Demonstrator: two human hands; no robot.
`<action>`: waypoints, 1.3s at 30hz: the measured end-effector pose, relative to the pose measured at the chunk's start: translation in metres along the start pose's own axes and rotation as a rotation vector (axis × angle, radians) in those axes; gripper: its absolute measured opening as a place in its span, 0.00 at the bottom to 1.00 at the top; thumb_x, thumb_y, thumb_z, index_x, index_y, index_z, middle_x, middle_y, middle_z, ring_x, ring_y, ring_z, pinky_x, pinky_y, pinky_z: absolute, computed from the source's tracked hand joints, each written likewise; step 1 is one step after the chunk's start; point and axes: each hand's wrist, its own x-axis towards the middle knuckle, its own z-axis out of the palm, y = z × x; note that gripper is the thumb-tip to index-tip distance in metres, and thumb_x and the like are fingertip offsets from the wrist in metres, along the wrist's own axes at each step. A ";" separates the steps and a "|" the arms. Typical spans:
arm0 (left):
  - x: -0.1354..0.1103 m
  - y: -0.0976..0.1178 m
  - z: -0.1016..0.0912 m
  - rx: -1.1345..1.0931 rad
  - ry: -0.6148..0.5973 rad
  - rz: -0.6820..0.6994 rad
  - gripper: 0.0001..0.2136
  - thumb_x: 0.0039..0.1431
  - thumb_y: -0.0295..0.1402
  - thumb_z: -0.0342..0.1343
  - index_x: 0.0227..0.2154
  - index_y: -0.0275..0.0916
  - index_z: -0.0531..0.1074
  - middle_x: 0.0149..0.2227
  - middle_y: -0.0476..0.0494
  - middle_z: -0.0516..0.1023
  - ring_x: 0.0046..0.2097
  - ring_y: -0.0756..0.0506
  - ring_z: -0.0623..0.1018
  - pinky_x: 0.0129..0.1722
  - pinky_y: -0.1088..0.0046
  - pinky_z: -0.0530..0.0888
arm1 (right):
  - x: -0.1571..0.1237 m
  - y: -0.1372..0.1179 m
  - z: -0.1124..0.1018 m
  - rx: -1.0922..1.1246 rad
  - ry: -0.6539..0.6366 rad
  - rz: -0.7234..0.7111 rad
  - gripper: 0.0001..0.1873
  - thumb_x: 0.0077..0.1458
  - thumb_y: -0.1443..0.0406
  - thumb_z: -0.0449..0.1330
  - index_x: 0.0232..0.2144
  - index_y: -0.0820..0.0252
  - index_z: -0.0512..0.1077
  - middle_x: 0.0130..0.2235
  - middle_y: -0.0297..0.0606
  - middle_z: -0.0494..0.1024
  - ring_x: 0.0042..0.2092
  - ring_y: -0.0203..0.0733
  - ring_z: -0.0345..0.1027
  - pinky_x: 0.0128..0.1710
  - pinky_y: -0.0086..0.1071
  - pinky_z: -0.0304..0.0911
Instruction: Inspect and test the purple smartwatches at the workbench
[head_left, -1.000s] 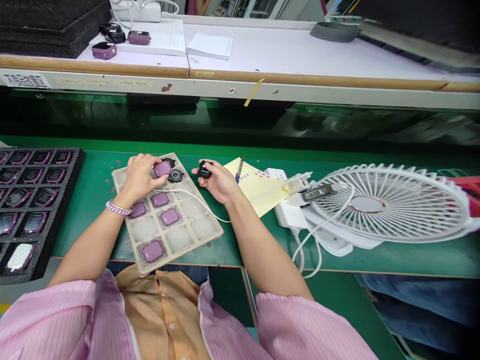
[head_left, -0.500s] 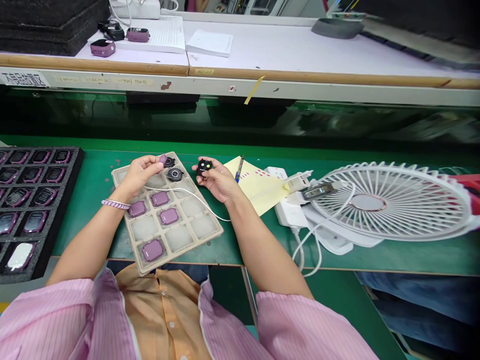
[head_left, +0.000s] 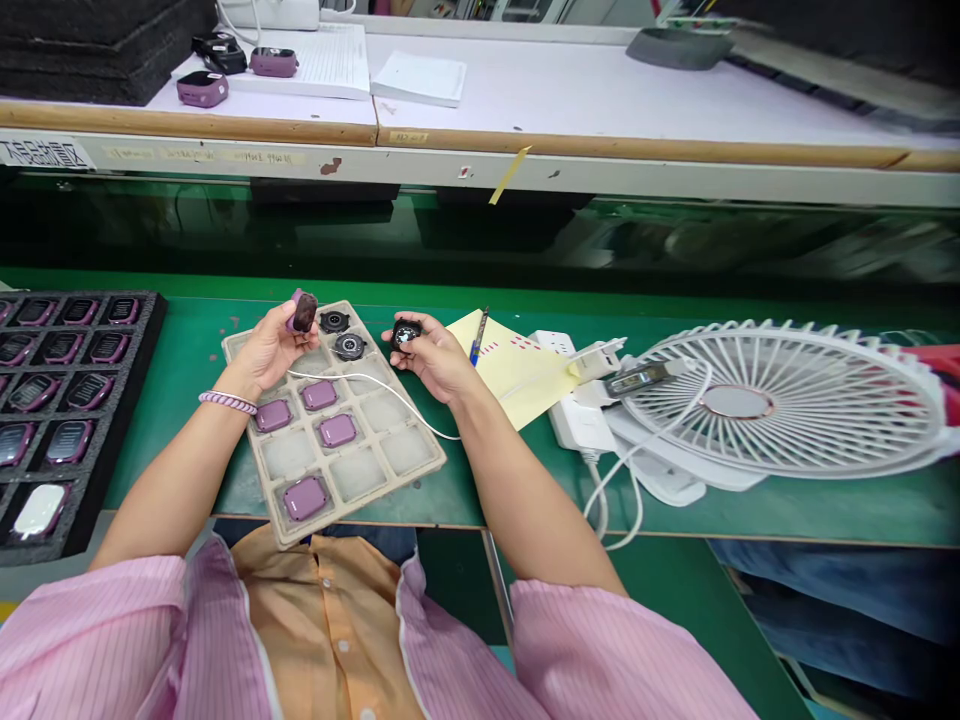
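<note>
My left hand (head_left: 271,345) grips a small purple watch body (head_left: 303,311), lifted and turned on edge above the far left corner of a beige pulp tray (head_left: 420,466). My right hand (head_left: 435,358) pinches a round black charging puck (head_left: 406,335) just right of the tray. A white cable (head_left: 375,390) runs from that hand across the tray. Two more black round pucks (head_left: 342,334) lie in the tray's far cells. Several purple watch bodies (head_left: 321,396) sit in other cells.
A black foam tray (head_left: 150,335) of watch bodies lies at the left. To the right lie a yellow paper (head_left: 514,375) with a pen (head_left: 478,337), a white power strip (head_left: 574,425) and a white fan (head_left: 780,405) lying flat. Beyond the conveyor, a white shelf (head_left: 570,100) carries papers and devices.
My left hand lifted the purple watch body out of the tray and turned it on edge. My right hand tilted the black puck and shifted slightly towards the tray.
</note>
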 end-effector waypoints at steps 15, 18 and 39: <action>-0.001 0.000 0.001 -0.015 -0.012 -0.013 0.27 0.37 0.54 0.78 0.29 0.39 0.74 0.28 0.49 0.76 0.33 0.48 0.78 0.40 0.71 0.79 | 0.008 0.010 -0.016 -0.225 0.090 -0.127 0.29 0.51 0.48 0.73 0.51 0.52 0.73 0.41 0.35 0.80 0.30 0.39 0.74 0.26 0.29 0.67; 0.000 -0.001 -0.001 -0.018 -0.009 -0.001 0.29 0.32 0.55 0.79 0.28 0.38 0.74 0.28 0.49 0.77 0.32 0.49 0.77 0.38 0.72 0.79 | 0.010 0.013 -0.023 -0.406 0.147 -0.210 0.30 0.59 0.41 0.66 0.54 0.51 0.76 0.43 0.39 0.78 0.33 0.44 0.75 0.32 0.35 0.72; 0.013 -0.002 -0.023 -0.068 0.115 0.053 0.23 0.50 0.50 0.73 0.29 0.38 0.70 0.26 0.52 0.75 0.30 0.52 0.76 0.36 0.77 0.76 | -0.061 -0.017 0.058 -1.278 -0.700 -0.493 0.11 0.61 0.71 0.73 0.46 0.61 0.80 0.46 0.45 0.79 0.50 0.53 0.75 0.51 0.42 0.71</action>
